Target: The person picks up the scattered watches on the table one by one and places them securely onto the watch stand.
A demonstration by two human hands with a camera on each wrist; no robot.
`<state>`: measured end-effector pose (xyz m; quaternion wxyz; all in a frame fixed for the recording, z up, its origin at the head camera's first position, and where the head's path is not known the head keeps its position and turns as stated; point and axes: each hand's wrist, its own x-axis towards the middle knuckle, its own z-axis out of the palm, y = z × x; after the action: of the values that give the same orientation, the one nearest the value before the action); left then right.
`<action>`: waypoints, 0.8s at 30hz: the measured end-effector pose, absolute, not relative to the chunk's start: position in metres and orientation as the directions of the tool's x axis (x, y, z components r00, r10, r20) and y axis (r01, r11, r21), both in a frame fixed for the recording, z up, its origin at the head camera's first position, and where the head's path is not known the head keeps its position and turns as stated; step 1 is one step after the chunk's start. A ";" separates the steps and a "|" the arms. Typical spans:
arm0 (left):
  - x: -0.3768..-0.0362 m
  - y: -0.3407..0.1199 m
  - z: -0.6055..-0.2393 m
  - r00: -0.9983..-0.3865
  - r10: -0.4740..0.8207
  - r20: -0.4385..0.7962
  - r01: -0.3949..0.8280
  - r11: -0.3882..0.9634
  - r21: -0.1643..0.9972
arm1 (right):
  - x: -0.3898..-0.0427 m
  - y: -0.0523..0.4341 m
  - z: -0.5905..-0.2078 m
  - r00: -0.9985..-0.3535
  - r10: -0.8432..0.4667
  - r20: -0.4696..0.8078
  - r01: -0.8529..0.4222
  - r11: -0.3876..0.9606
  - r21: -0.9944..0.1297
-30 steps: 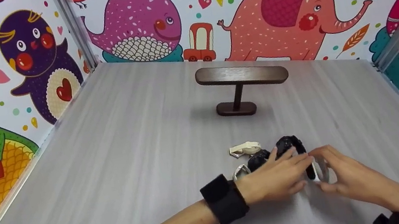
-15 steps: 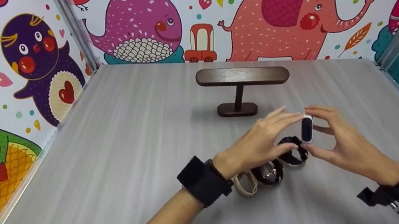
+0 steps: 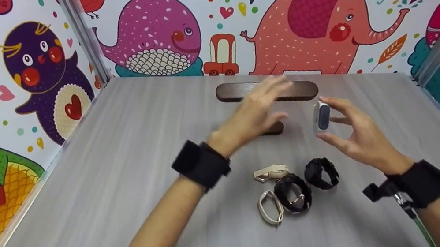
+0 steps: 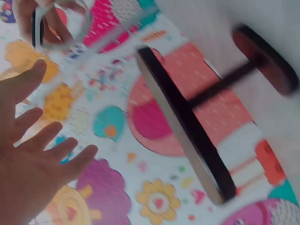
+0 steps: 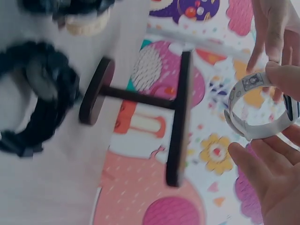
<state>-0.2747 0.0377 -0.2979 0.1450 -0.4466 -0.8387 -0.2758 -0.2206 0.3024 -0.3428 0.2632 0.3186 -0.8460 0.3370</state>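
My right hand (image 3: 358, 136) holds a white smart band (image 3: 322, 116) with a dark oval face, pinched between thumb and fingers above the table. In the right wrist view its white strap (image 5: 265, 131) forms a closed loop with small printed pictures. My left hand (image 3: 246, 119) is raised with fingers spread, and nothing is in it. From the head view it overlaps the dark brown wooden T-shaped stand (image 3: 230, 91), hiding the post. The left wrist view shows the stand's long top bar (image 4: 187, 126) beyond the fingertips.
Several looped watches lie on the grey table (image 3: 140, 154) in front: a black watch (image 3: 312, 170), another black watch (image 3: 281, 191), a beige band (image 3: 275, 171) and a beige loop (image 3: 264, 212). Cartoon-printed walls (image 3: 274, 20) enclose the back and sides. A green cable (image 3: 420, 224) trails from the right wrist.
The white band has been lifted off the group of watches and carried up and slightly left in my right hand. My left hand has left it and moved up and left toward the stand.
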 end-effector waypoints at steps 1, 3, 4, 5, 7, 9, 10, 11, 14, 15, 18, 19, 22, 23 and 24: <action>-0.283 0.032 -0.296 -0.586 0.654 0.479 0.810 0.475 0.343 | -0.227 0.305 -0.344 -0.672 -0.345 0.655 -0.705 0.568 -0.424; -0.297 0.021 -0.296 -0.641 0.622 0.450 0.767 0.523 0.372 | -0.238 0.311 -0.344 -0.707 -0.310 0.635 -0.671 0.577 -0.465; -0.303 0.015 -0.297 -0.664 0.608 0.434 0.748 0.544 0.381 | -0.244 0.314 -0.344 -0.729 -0.293 0.618 -0.648 0.587 -0.485; -0.308 0.010 -0.298 -0.686 0.595 0.420 0.728 0.562 0.393 | -0.249 0.318 -0.345 -0.750 -0.278 0.600 -0.624 0.599 -0.502; -0.317 0.001 -0.301 -0.714 0.573 0.403 0.701 0.584 0.409 | -0.258 0.325 -0.345 -0.792 -0.251 0.557 -0.568 0.636 -0.522; -0.324 -0.007 -0.306 -0.735 0.555 0.390 0.678 0.601 0.422 | -0.265 0.331 -0.345 -0.822 -0.234 0.519 -0.524 0.665 -0.532; -0.327 -0.010 -0.308 -0.743 0.546 0.387 0.669 0.607 0.428 | -0.268 0.334 -0.345 -0.832 -0.228 0.506 -0.509 0.677 -0.532; -0.330 -0.012 -0.311 -0.749 0.537 0.389 0.663 0.612 0.432 | -0.271 0.336 -0.344 -0.840 -0.225 0.495 -0.497 0.686 -0.531; -0.340 -0.020 -0.317 -0.769 0.512 0.384 0.639 0.629 0.443 | -0.280 0.341 -0.343 -0.856 -0.217 0.468 -0.472 0.698 -0.539; -0.342 -0.023 -0.318 -0.777 0.502 0.379 0.629 0.633 0.452 | -0.283 0.342 -0.342 -0.861 -0.213 0.461 -0.464 0.700 -0.543; -0.351 -0.029 -0.323 -0.802 0.478 0.358 0.597 0.647 0.474 | -0.293 0.343 -0.341 -0.885 -0.199 0.421 -0.427 0.706 -0.565; -0.353 -0.031 -0.324 -0.808 0.473 0.351 0.589 0.651 0.479 | -0.297 0.343 -0.341 -0.893 -0.195 0.405 -0.413 0.711 -0.569; -0.359 -0.034 -0.329 -0.817 0.470 0.335 0.577 0.657 0.485 | -0.305 0.343 -0.340 -0.914 -0.188 0.358 -0.377 0.721 -0.581; -0.360 -0.034 -0.330 -0.818 0.471 0.331 0.576 0.659 0.485 | -0.307 0.342 -0.340 -0.918 -0.188 0.348 -0.370 0.723 -0.584; -0.362 -0.034 -0.332 -0.818 0.473 0.328 0.575 0.659 0.484 | -0.310 0.342 -0.339 -0.921 -0.190 0.341 -0.366 0.725 -0.583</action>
<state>-0.3617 -0.0338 -0.3315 0.0868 -0.2888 -0.9067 -0.2948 -0.3097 0.3417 -0.3394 0.1299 0.1511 -0.9196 0.3385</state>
